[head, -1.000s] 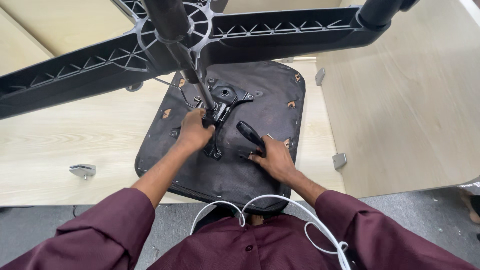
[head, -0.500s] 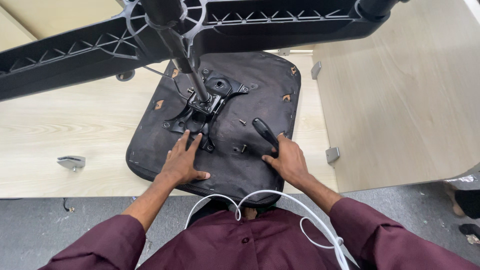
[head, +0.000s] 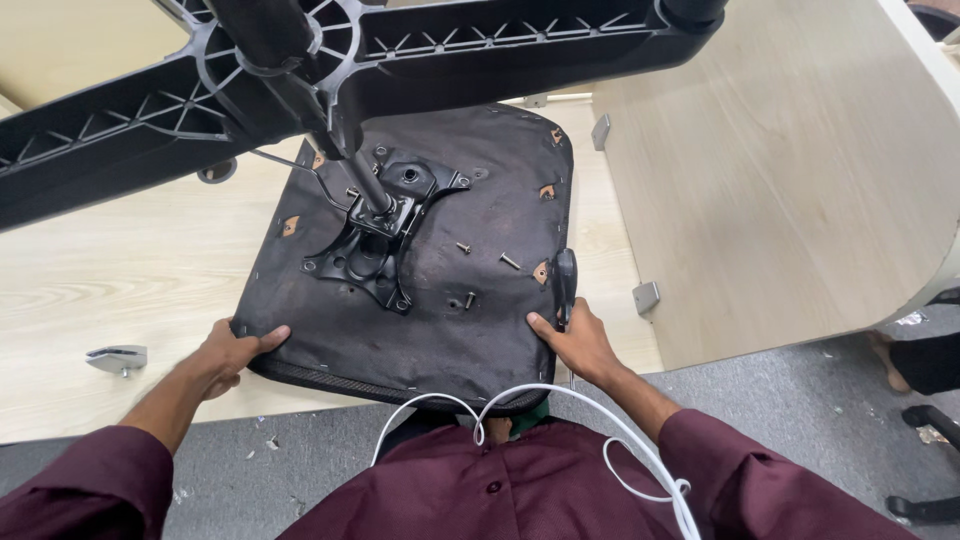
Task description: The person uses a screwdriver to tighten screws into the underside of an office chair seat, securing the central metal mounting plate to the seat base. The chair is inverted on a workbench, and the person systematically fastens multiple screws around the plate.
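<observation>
— Where's the seat point(head: 430, 300)?
— Upside down on the table point(head: 120, 270), its near edge overhanging, base point(head: 330, 60) sticking up toward the camera.
— The hands?
— Left hand point(head: 228, 352) curls around the near-left corner, thumb on top. Right hand point(head: 580, 342) grips the near-right edge beside the lever point(head: 566, 280). Both forearms reach forward.

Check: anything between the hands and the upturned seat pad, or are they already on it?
Nothing in the way. The left hand grips the seat pad at its near-left corner; the right hand holds its right edge beside the black handle.
</observation>
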